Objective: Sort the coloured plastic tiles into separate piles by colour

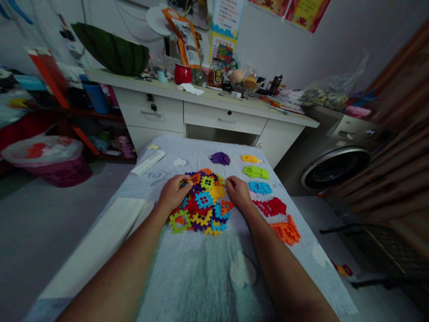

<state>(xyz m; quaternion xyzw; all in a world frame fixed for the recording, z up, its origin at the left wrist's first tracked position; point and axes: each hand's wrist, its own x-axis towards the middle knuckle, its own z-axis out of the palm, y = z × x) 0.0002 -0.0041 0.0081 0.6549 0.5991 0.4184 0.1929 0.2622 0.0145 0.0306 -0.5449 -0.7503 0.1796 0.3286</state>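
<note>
plastic tiles (204,203) are lying heaped on the table (201,273), looking light, stiff, best pinched by an edge; left hand (174,192) and right hand (238,191) are curling fingers onto the heap, grip i'm not making out.

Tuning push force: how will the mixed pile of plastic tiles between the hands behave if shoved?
Probably scatters rather than slides whole: the mixed pile is loose, overlapping tiles. Tiles look thin, stiff, light. The fuzzy cloth likely snags their notched edges.
</note>
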